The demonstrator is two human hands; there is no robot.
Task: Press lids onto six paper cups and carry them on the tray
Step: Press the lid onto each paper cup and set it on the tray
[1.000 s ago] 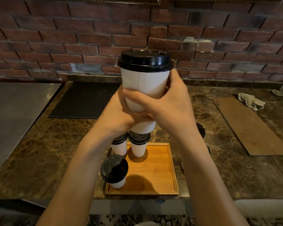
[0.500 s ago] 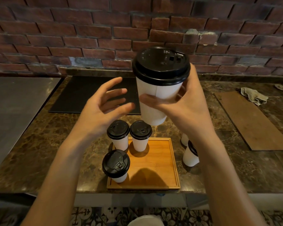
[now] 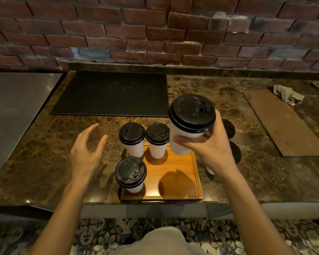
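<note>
4th lidded cup over tray, R hand carrying.

Tray (image 3: 195,173) at counter's near edge: one lidded cup (image 3: 130,174) near-left, two cups (image 3: 132,138) at back-left. Right hand (image 3: 208,144) wraps held cup (image 3: 189,124), upright, above tray's back-right corner, free spot directly below it. Left hand (image 3: 87,153) open, empty, left of tray. Two more cups (image 3: 228,128) right of tray.

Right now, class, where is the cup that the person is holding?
In the head view, the held cup is in the right hand, above the tray's far right corner, beside two lidded cups.
</note>
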